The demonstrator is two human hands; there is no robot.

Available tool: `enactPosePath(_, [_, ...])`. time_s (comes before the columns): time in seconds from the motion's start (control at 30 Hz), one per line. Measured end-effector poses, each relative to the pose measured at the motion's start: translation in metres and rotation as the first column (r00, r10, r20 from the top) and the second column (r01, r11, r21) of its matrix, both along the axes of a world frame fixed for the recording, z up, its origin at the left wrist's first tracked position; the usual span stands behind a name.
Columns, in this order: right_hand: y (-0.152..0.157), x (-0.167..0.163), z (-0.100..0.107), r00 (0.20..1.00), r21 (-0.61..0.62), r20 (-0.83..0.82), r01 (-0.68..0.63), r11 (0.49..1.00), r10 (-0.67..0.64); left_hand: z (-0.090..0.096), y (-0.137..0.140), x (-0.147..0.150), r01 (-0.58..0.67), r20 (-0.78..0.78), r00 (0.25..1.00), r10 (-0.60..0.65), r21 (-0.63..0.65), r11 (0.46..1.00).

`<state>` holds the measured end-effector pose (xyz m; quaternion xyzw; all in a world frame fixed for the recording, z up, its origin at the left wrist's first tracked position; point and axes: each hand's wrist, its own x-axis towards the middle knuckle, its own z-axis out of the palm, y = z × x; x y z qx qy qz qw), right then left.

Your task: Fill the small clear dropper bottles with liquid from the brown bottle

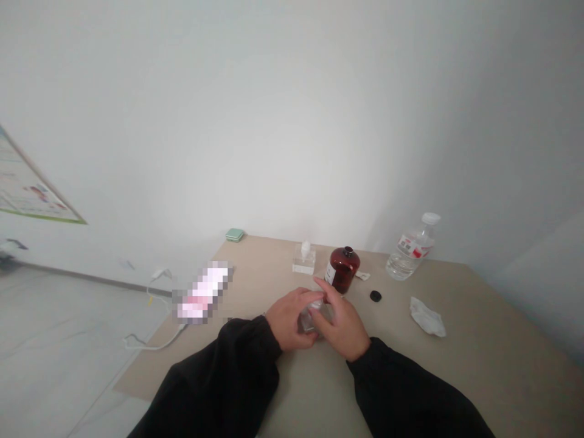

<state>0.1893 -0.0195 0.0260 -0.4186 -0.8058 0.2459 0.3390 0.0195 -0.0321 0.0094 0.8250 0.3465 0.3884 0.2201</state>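
My left hand [294,319] is wrapped around the side of a small clear glass container [308,321] low over the table. From the other side my right hand [344,325] closes on the top of the same container, with thumb and fingers about its upper part. Much of the container is covered by my fingers, so its exact kind is unclear. Just behind my hands stands an uncapped brown bottle [344,269] with a white label. A square clear glass piece [303,260] with a white top stands behind and to the left.
On the table [310,389], a black cap [375,295] and a crumpled white tissue [427,316] lie to the right. A water bottle [409,249] stands at back right. Left are a lit phone [204,292] with a white cable [157,347] and a green case [235,235].
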Motion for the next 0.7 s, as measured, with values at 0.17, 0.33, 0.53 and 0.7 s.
enactPosePath(0.17, [0.000, -0.003, 0.003, 0.998, -0.009, 0.011, 0.056, 0.998, -0.056, 0.000, -0.001, 0.000, -0.015, -0.020, 1.000, 0.014, -0.016, 1.000])
enactPosePath(0.33, [0.002, 0.007, -0.002, 0.997, -0.009, -0.032, -0.071, 0.997, 0.070, -0.005, 0.001, -0.002, -0.007, -0.006, 1.000, 0.007, -0.010, 1.000])
enactPosePath(0.53, [0.001, 0.002, -0.003, 0.999, -0.010, -0.023, 0.029, 1.000, -0.029, -0.004, 0.001, -0.002, 0.004, -0.010, 1.000, -0.004, 0.005, 1.000])
enactPosePath(0.7, [0.002, 0.004, -0.003, 0.999, 0.024, -0.029, -0.035, 0.999, 0.035, -0.008, 0.002, -0.002, -0.001, 0.001, 1.000, 0.001, 0.022, 1.000])
